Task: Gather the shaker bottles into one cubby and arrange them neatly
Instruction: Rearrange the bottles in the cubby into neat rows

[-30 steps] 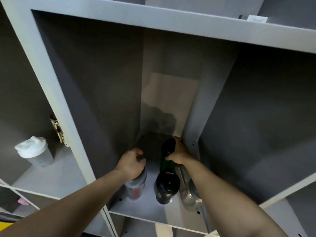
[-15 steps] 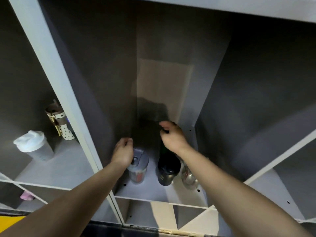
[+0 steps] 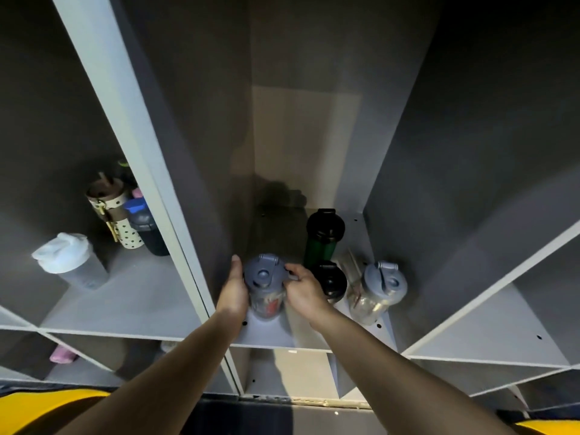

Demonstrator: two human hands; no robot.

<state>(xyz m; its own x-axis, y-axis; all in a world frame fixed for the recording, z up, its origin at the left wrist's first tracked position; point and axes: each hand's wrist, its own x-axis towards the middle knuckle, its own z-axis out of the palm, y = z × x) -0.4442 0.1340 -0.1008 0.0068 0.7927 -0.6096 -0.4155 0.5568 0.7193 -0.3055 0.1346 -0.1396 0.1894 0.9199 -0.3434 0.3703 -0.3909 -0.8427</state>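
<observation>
In the middle cubby (image 3: pixel 266 335) a grey-lidded shaker bottle (image 3: pixel 264 279) with red print stands at the front left. My left hand (image 3: pixel 233 288) cups its left side and my right hand (image 3: pixel 303 288) holds its right side near the lid. Behind them stands a green bottle with a black lid (image 3: pixel 323 238). A black bottle (image 3: pixel 332 279) sits right of my right hand. A clear bottle with a grey lid (image 3: pixel 378 288) stands at the front right.
The left cubby (image 3: pixel 125 309) holds a white-lidded shaker (image 3: pixel 69 260), a polka-dot tumbler (image 3: pixel 114 215) and a dark bottle with a blue cap (image 3: pixel 146 227). A pink object (image 3: pixel 62 354) lies in a lower cubby. The right cubby (image 3: pixel 489 334) shows only bare shelf.
My right hand has let go of the green bottle at the back and come forward onto the grey-lidded bottle. My left hand stays on that bottle. The view has pulled back.
</observation>
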